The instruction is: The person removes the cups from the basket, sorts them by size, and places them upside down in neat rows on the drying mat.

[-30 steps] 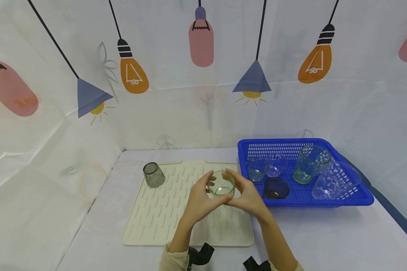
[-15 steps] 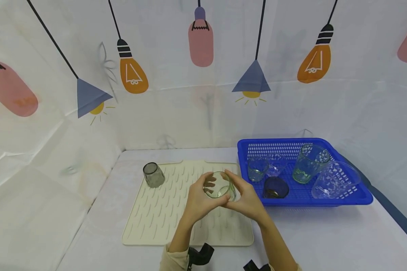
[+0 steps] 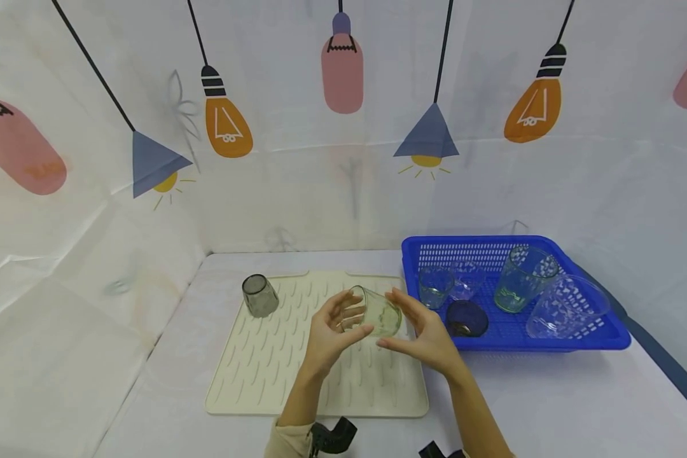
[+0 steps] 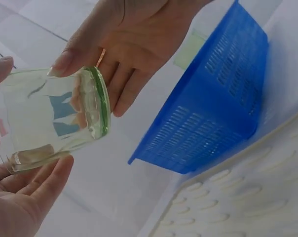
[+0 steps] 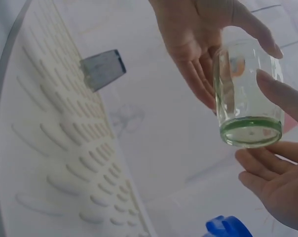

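A clear, green-tinted drinking glass is held up over the cream ridged drying mat. It lies tilted on its side, mouth to the left and thick base to the right. My left hand holds it near the mouth, thumb in front and fingers behind. The right hand pinches it toward the base, its thumb tip on the glass wall in the left wrist view. In the right wrist view the green-edged base faces down, close to the right fingers.
A grey tumbler stands on the mat's back left corner. At the right, a blue perforated basket holds several glasses, among them a dark one and a tall greenish one. Printed lamps cover the hanging cloth behind.
The glass has turned from upright, mouth facing up, to lying on its side with its mouth leftward. My right hand has shifted slightly right, thumb and fingers spread wider.
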Motion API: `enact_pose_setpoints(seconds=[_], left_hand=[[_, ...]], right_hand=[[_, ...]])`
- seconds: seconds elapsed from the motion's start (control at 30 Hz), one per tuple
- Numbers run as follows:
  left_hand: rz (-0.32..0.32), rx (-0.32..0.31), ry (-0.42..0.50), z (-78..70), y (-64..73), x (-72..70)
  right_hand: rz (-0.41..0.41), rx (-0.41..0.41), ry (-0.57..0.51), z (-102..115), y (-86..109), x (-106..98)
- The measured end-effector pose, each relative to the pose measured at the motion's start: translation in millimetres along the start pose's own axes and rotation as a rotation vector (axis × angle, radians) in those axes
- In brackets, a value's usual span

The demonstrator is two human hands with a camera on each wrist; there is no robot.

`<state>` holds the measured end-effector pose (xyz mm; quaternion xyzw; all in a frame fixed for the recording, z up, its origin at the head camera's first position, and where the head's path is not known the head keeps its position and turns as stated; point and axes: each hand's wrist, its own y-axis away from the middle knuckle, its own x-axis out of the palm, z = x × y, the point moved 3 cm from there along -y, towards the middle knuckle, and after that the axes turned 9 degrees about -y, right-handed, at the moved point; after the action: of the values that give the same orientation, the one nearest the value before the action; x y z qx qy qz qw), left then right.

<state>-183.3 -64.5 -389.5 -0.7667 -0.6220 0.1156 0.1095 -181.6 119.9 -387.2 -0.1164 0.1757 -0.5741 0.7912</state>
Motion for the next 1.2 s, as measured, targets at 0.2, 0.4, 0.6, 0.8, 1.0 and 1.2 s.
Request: enact_pose_setpoints(seconds=[0.2, 0.4, 0.6, 0.8, 1.0, 1.2], left_hand=[[0.002, -0.08, 0.225, 7.6, 1.1, -0.1], [0.024, -0.098, 0.411, 8.9, 3.4, 4.6], [0.046, -0.1, 0.473, 11.8, 4.2, 8.7], [0.102, -0.087, 0.452, 13.9, 5.1, 5.3], [0.098, -0.062, 0.232, 17.7, 13.7, -10.5], [0.004, -0.049, -0.118, 31.7, 35.7, -36.3]], right_hand=[[0.003, 0.006, -0.036, -4, -0.4, -2], [0.01, -0.045, -0.198, -7, -1.0, 0], [-0.013, -0.073, -0.274, -6, -2.9, 4], [-0.046, -0.041, -0.293, -4, -3.3, 4], [-0.051, -0.014, -0.372, -7, -6.6, 0], [-0.077, 0.025, -0.391, -12, -10.0, -3]])
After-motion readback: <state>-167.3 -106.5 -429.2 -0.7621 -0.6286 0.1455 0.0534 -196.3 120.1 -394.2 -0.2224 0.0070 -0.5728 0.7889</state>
